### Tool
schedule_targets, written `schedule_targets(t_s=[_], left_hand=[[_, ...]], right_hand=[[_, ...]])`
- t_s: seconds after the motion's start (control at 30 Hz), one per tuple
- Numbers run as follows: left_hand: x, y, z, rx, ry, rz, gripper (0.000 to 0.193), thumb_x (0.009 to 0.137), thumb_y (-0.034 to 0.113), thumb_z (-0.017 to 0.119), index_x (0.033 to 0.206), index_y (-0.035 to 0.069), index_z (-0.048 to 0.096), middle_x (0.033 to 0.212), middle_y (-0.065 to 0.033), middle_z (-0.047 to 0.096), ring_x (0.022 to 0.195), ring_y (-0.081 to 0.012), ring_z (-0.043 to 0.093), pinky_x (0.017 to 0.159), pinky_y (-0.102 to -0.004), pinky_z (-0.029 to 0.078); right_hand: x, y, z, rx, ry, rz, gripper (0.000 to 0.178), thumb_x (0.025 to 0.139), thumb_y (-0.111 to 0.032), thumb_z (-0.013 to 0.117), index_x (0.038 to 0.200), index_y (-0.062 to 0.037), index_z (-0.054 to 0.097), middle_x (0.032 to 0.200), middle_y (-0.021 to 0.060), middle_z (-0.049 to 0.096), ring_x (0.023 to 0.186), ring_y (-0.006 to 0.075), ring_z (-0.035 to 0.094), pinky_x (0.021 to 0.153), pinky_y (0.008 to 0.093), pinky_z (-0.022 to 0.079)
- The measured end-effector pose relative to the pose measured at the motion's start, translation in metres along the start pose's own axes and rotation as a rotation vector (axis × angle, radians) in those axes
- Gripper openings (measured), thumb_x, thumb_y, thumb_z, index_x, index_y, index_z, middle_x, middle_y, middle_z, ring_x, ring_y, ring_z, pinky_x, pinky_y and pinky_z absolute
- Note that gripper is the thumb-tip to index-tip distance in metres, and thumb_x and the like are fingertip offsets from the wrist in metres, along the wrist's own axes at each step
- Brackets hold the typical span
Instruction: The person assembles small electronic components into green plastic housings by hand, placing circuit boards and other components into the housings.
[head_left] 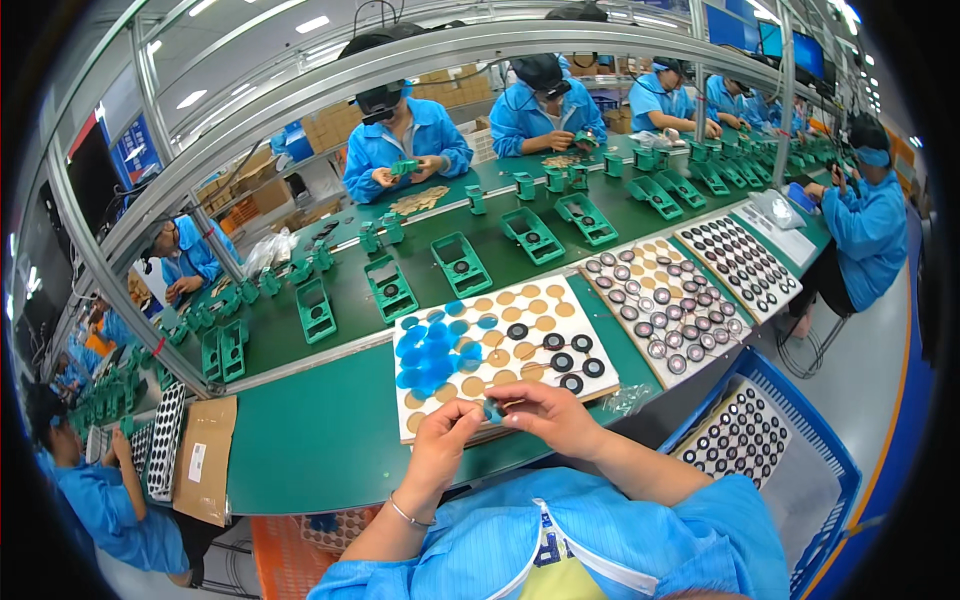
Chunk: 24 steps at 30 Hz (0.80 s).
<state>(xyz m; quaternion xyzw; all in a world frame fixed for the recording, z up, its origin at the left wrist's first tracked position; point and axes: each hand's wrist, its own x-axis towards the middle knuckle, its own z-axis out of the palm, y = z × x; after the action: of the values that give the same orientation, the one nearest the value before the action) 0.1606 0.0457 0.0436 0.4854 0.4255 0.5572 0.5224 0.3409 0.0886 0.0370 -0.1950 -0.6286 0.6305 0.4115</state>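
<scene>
Both hands are meeting just above the near edge of the tray (440, 425) on the green worktop (320, 440). The left hand (443, 440) and the right hand (548, 410) are pinching a small blue disc (493, 410) between their fingertips, fingers curled close around it. It is looking thin, light and probably flexible, like a protective film, so holding it by the rim seems safest. More blue discs (432, 350) are lying piled on the tray beside black rings (565, 360).
</scene>
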Motion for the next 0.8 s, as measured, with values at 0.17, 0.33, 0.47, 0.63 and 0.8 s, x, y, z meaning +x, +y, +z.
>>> schedule_targets(t_s=[0.17, 0.33, 0.47, 0.63, 0.8], left_hand=[[0.025, 0.000, -0.030, 0.631, 0.096, 0.106, 0.009, 0.083, 0.011, 0.060, 0.084, 0.003, 0.063, 0.078, -0.0040, 0.060, 0.076, -0.0150, 0.051, 0.070, -0.0277, 0.041], [0.069, 0.009, -0.065, 1.379, 0.110, 0.344, 0.006, 0.074, 0.012, 0.064, 0.072, 0.006, 0.065, 0.077, -0.0068, 0.059, 0.080, -0.0274, 0.048, 0.072, -0.0379, 0.039], [0.084, 0.015, -0.067, 1.570, 0.018, 0.428, 0.009, 0.072, 0.017, 0.067, 0.072, 0.007, 0.068, 0.079, -0.0077, 0.057, 0.082, -0.0277, 0.047, 0.073, -0.0378, 0.038], [0.099, 0.027, -0.086, 1.505, 0.074, 0.506, 0.010, 0.070, 0.015, 0.070, 0.073, 0.006, 0.068, 0.079, -0.0081, 0.056, 0.080, -0.0282, 0.048, 0.072, -0.0375, 0.040], [0.120, 0.025, -0.189, 1.485, 0.330, 0.331, 0.015, 0.074, 0.013, 0.066, 0.084, 0.002, 0.065, 0.089, -0.0108, 0.058, 0.088, -0.0301, 0.051, 0.075, -0.0395, 0.042]], right_hand=[[0.007, 0.011, -0.014, 0.065, 0.174, -0.104, 0.034, 0.085, -0.001, 0.057, 0.118, 0.0003, 0.051, 0.108, 0.0062, 0.055, 0.099, 0.0121, 0.053, 0.089, 0.0260, 0.044], [0.018, 0.010, -0.012, 0.207, 0.210, -0.141, 0.033, 0.087, -0.003, 0.056, 0.119, 0.0012, 0.049, 0.109, 0.0064, 0.054, 0.098, 0.0129, 0.054, 0.087, 0.0258, 0.045], [0.024, 0.016, -0.016, 0.121, 0.201, -0.083, 0.035, 0.087, -0.004, 0.056, 0.121, 0.0008, 0.048, 0.110, 0.0064, 0.053, 0.096, 0.0125, 0.054, 0.085, 0.0255, 0.046], [0.043, 0.007, -0.017, -0.023, 0.163, -0.038, 0.035, 0.085, -0.002, 0.057, 0.120, -0.0024, 0.052, 0.105, 0.0052, 0.052, 0.094, 0.0110, 0.053, 0.083, 0.0233, 0.046], [0.064, -0.004, -0.025, 0.008, 0.097, 0.024, 0.036, 0.085, -0.002, 0.057, 0.120, 0.0004, 0.048, 0.112, 0.0082, 0.054, 0.102, 0.0145, 0.055, 0.087, 0.0275, 0.047]])
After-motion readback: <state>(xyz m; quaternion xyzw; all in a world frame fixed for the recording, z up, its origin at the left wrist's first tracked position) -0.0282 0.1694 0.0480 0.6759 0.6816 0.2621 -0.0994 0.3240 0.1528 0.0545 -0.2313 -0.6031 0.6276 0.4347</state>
